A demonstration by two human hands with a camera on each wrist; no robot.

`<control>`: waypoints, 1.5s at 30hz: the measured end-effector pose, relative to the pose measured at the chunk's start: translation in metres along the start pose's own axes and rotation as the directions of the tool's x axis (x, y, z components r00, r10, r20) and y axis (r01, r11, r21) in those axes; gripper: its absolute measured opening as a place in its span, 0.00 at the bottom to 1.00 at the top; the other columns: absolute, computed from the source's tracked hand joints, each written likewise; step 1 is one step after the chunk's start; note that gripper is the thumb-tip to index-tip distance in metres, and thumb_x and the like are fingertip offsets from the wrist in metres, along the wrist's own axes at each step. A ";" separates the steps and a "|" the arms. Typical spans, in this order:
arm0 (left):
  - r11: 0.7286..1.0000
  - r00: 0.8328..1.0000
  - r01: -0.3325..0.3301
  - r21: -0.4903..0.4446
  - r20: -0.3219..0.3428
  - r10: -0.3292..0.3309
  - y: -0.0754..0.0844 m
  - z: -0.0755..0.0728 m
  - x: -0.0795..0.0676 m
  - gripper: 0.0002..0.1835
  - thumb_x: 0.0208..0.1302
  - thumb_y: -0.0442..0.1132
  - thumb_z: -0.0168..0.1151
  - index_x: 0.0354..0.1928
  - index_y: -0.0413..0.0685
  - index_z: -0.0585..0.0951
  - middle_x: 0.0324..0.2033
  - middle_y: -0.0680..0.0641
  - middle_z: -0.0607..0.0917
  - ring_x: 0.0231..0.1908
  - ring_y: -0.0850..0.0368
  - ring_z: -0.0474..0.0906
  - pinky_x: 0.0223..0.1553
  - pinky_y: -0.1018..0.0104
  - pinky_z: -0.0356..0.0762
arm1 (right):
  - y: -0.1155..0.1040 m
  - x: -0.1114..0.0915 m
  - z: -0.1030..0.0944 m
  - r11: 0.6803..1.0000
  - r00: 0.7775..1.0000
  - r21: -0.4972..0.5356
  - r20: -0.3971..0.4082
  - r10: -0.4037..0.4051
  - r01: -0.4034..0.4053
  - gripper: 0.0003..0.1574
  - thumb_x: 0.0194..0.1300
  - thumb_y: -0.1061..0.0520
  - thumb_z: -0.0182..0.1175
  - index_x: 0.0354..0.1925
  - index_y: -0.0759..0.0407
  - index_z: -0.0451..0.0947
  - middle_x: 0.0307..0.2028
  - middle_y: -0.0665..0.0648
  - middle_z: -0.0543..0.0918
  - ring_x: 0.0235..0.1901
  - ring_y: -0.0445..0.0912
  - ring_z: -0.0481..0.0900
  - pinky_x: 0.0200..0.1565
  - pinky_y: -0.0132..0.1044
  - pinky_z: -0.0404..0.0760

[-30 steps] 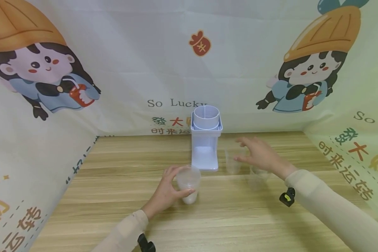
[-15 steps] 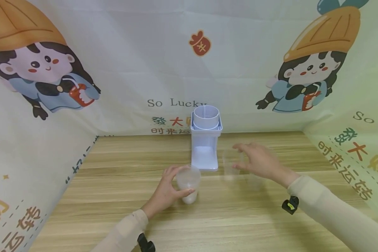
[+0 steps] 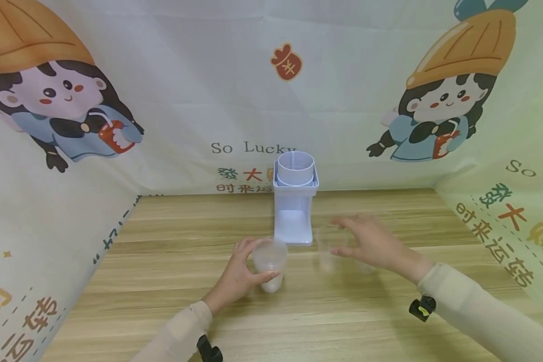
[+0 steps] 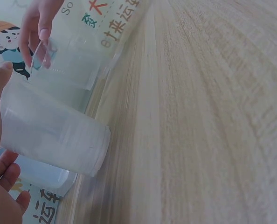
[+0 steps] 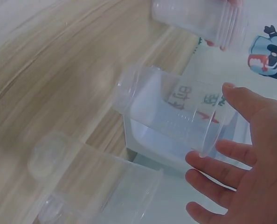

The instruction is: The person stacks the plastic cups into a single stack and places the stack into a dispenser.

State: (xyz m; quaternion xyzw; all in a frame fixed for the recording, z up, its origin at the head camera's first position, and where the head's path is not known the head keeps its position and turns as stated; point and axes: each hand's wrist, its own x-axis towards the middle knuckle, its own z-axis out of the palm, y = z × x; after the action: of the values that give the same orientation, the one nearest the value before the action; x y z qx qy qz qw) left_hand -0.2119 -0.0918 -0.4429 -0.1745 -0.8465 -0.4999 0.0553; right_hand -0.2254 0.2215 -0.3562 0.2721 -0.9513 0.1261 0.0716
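Note:
A stack of nested clear plastic cups (image 3: 271,265) stands upright on the table, and my left hand (image 3: 241,275) grips it round the side. In the left wrist view the stack (image 4: 54,126) looks frosted, its base at the wood. My right hand (image 3: 374,244) pinches a single clear plastic cup (image 5: 176,109) near its rim, between thumb and index finger; the other fingers are spread. This cup is blurred in the head view, just right of the white holder. Other clear cups (image 5: 101,182) stand beside it, partly hidden behind the right hand in the head view.
A white plastic holder (image 3: 293,223) with a round tube (image 3: 296,168) on top stands at the table's back, between and beyond the hands. Behind it hangs a printed cloth (image 3: 185,100), which also covers both sides. The wood-grain table (image 3: 163,241) spreads underneath.
My right hand has moved a little left and nearer with the single cup, away from the other cups. The left hand and its stack have stayed put.

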 end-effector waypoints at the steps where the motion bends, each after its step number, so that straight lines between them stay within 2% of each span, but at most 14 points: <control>1: 1.000 1.000 -0.002 0.000 0.000 0.002 0.000 0.000 0.000 0.36 0.46 0.47 0.80 0.61 0.62 0.77 0.60 0.50 0.75 0.63 0.50 0.65 0.64 0.40 0.65 | -0.001 -0.001 0.000 1.000 1.000 -0.004 -0.006 -0.008 0.008 0.45 0.60 0.36 0.65 0.67 0.57 0.69 0.57 0.60 0.83 0.57 0.59 0.79 0.63 0.62 0.71; 8: 1.000 1.000 -0.007 0.001 0.003 0.007 -0.002 0.000 0.000 0.36 0.46 0.46 0.80 0.61 0.61 0.77 0.59 0.49 0.75 0.63 0.49 0.64 0.65 0.39 0.64 | -0.009 -0.006 0.002 0.999 0.998 -0.022 -0.043 -0.048 0.047 0.42 0.60 0.38 0.67 0.65 0.58 0.72 0.57 0.61 0.83 0.57 0.60 0.80 0.61 0.62 0.72; 15: 1.000 1.000 -0.010 0.003 0.001 0.010 -0.002 0.000 0.000 0.36 0.46 0.47 0.80 0.61 0.62 0.77 0.59 0.49 0.76 0.62 0.49 0.64 0.64 0.39 0.65 | -0.018 -0.006 0.002 0.998 0.996 -0.023 -0.069 -0.064 0.063 0.44 0.59 0.36 0.66 0.66 0.56 0.71 0.55 0.59 0.84 0.56 0.58 0.80 0.61 0.61 0.73; 23: 1.000 1.000 -0.002 0.008 0.001 0.002 -0.003 0.000 -0.001 0.37 0.46 0.47 0.80 0.61 0.61 0.77 0.59 0.49 0.76 0.62 0.49 0.65 0.64 0.40 0.65 | -0.027 -0.004 0.003 0.996 0.993 -0.042 -0.090 -0.079 0.075 0.45 0.57 0.32 0.67 0.65 0.54 0.72 0.51 0.56 0.86 0.52 0.55 0.82 0.54 0.55 0.80; 33: 1.000 1.000 -0.015 0.020 -0.010 0.015 -0.002 0.000 0.000 0.37 0.46 0.46 0.80 0.61 0.59 0.77 0.58 0.49 0.76 0.62 0.49 0.66 0.64 0.41 0.66 | -0.040 0.001 0.002 0.997 0.995 0.029 -0.072 -0.065 0.067 0.47 0.57 0.32 0.66 0.68 0.51 0.70 0.55 0.56 0.85 0.57 0.55 0.80 0.59 0.56 0.77; 45: 1.000 1.000 -0.003 0.019 -0.002 0.004 -0.002 0.000 -0.001 0.37 0.47 0.47 0.80 0.61 0.60 0.77 0.58 0.49 0.76 0.61 0.50 0.66 0.61 0.42 0.68 | -0.046 0.005 0.001 0.994 0.990 0.034 -0.101 -0.099 0.102 0.49 0.56 0.32 0.67 0.69 0.52 0.68 0.55 0.55 0.85 0.57 0.54 0.80 0.60 0.55 0.76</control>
State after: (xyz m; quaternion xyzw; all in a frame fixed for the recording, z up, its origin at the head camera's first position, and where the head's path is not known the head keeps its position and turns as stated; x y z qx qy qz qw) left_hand -0.2116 -0.0930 -0.4443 -0.1750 -0.8508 -0.4920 0.0586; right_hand -0.2048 0.1806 -0.3470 0.3144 -0.9290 0.1542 0.1196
